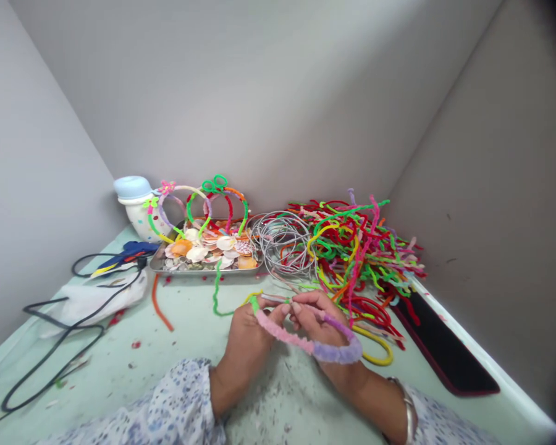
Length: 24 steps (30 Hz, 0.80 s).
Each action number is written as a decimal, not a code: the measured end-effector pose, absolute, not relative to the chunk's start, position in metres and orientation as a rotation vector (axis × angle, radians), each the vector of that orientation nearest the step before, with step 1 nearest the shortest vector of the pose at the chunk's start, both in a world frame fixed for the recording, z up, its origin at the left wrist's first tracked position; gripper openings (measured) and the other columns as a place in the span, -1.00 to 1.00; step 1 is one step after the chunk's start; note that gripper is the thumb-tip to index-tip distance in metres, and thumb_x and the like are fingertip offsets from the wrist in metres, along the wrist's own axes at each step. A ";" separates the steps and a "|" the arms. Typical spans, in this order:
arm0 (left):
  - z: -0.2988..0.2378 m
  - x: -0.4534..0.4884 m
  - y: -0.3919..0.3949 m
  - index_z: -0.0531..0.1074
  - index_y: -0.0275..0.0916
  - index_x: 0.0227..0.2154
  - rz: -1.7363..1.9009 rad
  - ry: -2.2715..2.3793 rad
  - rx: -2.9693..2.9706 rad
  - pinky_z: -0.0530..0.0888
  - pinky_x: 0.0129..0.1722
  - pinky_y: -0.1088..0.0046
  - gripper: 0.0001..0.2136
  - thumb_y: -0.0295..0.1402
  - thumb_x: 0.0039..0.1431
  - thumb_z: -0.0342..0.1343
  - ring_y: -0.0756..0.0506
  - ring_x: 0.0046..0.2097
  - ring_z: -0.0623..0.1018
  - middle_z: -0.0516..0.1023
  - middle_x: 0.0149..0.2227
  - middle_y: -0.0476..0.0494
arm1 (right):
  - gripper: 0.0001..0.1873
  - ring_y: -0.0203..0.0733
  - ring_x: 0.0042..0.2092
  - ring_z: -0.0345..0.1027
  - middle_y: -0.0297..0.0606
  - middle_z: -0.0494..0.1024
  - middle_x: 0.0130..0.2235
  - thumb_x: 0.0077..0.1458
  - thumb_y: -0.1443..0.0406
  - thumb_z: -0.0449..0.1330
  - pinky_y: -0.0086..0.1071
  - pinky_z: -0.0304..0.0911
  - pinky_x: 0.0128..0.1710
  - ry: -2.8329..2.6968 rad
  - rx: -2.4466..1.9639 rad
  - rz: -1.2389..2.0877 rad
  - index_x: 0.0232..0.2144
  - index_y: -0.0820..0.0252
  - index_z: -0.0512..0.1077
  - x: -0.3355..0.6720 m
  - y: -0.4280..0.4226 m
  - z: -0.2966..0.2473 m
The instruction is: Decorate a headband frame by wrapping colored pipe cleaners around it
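A curved wire hoop wrapped in fuzzy pink and purple pipe cleaner is held between my two hands, its round end towards me. My left hand is closed in a pinch near the pink side, where bits of green and yellow wrapping show. Bare grey wire shows between the fingertips. My right hand pinches the hoop's other side, fingertips close to the left thumb. A wavy green pipe cleaner trails away to the left of my left hand. What exactly lies under the fingertips is partly hidden.
Behind stands a metal tray of shells, with finished hoops upright in it. To its right are coiled grey wire and a heap of pipe cleaners. A jar, black cable and black slab flank them.
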<state>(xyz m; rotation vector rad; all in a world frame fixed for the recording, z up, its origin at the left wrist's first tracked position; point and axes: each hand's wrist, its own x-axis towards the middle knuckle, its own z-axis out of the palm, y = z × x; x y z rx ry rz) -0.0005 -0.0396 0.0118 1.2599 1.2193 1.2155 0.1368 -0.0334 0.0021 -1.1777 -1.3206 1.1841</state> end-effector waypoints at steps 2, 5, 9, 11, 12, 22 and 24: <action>0.012 -0.001 -0.039 0.49 -0.29 -0.55 1.206 1.268 1.273 0.20 -0.62 0.58 -0.79 -0.27 0.09 0.15 0.05 -0.62 0.32 0.39 -0.67 0.02 | -0.77 -0.24 -0.43 0.40 -0.32 0.50 -0.44 0.11 0.12 0.15 -0.42 0.28 -0.48 -1.300 -1.146 1.236 -0.29 0.15 0.38 0.137 -0.032 0.001; 0.010 -0.001 -0.037 0.44 -0.29 -0.59 1.183 1.322 1.248 0.20 -0.60 0.57 -0.79 -0.28 0.06 0.15 0.05 -0.59 0.30 0.34 -0.67 0.04 | -0.75 -0.23 -0.39 0.41 -0.29 0.52 -0.35 0.11 0.12 0.15 -0.41 0.30 -0.46 -1.334 -1.052 1.271 -0.22 0.13 0.37 0.137 -0.031 -0.002; 0.005 -0.003 -0.034 0.39 -0.28 -0.62 1.197 1.273 1.136 0.21 -0.59 0.55 -0.80 -0.30 0.01 0.16 0.04 -0.59 0.30 0.35 -0.65 0.03 | -0.82 -0.16 -0.23 0.43 -0.24 0.52 -0.24 0.10 0.22 0.18 -0.34 0.35 -0.25 -1.570 -0.983 1.034 -0.22 0.12 0.43 0.142 -0.027 -0.004; 0.003 -0.003 -0.034 0.37 -0.27 -0.64 1.195 1.243 1.093 0.18 -0.59 0.54 -0.79 -0.31 0.00 0.14 0.05 -0.60 0.28 0.33 -0.66 0.03 | -0.85 -0.15 -0.22 0.42 -0.23 0.52 -0.24 0.11 0.27 0.16 -0.31 0.34 -0.21 -1.693 -0.989 0.875 -0.24 0.11 0.46 0.145 -0.025 -0.003; 0.002 -0.003 -0.035 0.35 -0.27 -0.66 1.188 1.242 1.076 0.17 -0.60 0.54 -0.79 -0.32 0.00 0.13 0.06 -0.61 0.27 0.32 -0.68 0.03 | -0.85 -0.14 -0.21 0.41 -0.23 0.53 -0.26 0.11 0.30 0.15 -0.29 0.33 -0.20 -1.754 -0.982 0.794 -0.25 0.10 0.47 0.147 -0.024 -0.003; 0.000 -0.004 -0.036 0.39 -0.30 -0.57 1.135 1.172 0.951 0.11 -0.63 0.58 -0.80 -0.29 0.04 0.14 0.09 -0.64 0.23 0.30 -0.70 0.06 | -0.81 -0.15 -0.27 0.45 -0.32 0.57 -0.33 0.08 0.36 0.13 -0.28 0.36 -0.22 -1.917 -0.982 0.528 -0.31 0.02 0.52 0.152 -0.017 -0.009; 0.000 -0.004 -0.035 0.40 -0.31 -0.56 1.115 1.139 0.948 0.10 -0.63 0.58 -0.80 -0.28 0.04 0.14 0.09 -0.65 0.23 0.31 -0.70 0.05 | -0.85 -0.13 -0.28 0.48 -0.31 0.59 -0.32 0.10 0.31 0.15 -0.26 0.38 -0.21 -1.899 -1.038 0.523 -0.33 0.04 0.54 0.153 -0.016 -0.013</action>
